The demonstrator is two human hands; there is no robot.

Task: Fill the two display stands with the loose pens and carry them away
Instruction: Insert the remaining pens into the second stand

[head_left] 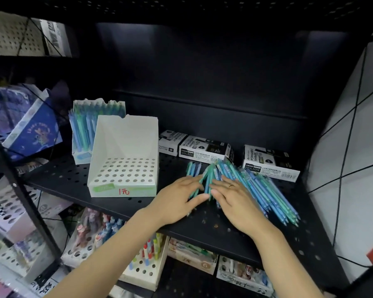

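The empty white stand (pixel 123 166) reads "1元" in red; black boxes (pixel 269 163) read "PERMANENT MARKER".

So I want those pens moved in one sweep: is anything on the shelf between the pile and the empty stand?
Nothing visible. The hands, left and right, are on the loose pens, and the black shelf is bare between them and the empty stand. The marker boxes sit behind that path.
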